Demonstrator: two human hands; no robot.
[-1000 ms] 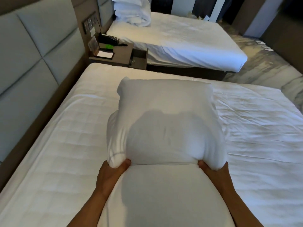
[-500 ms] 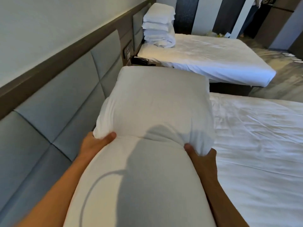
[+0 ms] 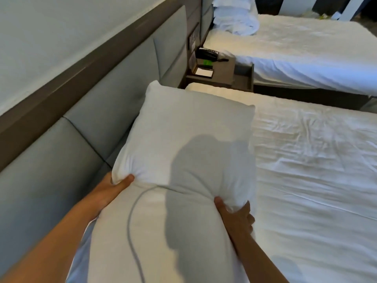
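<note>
Left hand [image 3: 115,187] and right hand [image 3: 234,218] grip the white pillow [image 3: 189,137] by its sides above the bed [image 3: 310,164]

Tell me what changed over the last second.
The pillow swung left, from over the middle of the bed to beside the headboard. The left hand and right hand kept their grip on its near corners; nothing was let go.

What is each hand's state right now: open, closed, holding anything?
Left hand: closed, its grip pinching the left side of the plump white fabric pillow.
Right hand: closed, its grip pinching the same pillow's right side.
</note>
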